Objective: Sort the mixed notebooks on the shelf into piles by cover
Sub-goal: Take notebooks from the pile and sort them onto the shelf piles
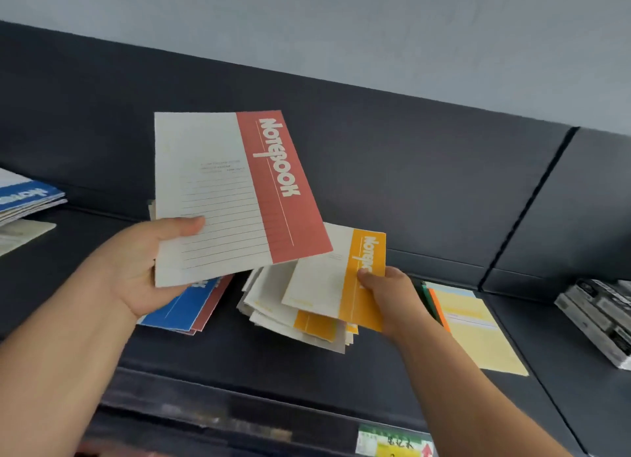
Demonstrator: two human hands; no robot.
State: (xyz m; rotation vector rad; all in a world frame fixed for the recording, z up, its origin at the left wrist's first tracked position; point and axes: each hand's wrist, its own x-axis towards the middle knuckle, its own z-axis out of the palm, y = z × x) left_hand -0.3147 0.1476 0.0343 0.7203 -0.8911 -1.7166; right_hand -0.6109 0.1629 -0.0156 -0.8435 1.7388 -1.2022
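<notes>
Now my left hand (143, 268) grips the red notebook (239, 190), held above the shelf (392, 381), thumb flat on its cover. The fingers (367, 279) of my right hand (397, 296) pinch the orange notebook (321, 285) at its spine, just over the orange pile (314, 325). Thin, light, probably floppy: I'd hold each near the spine.
</notes>
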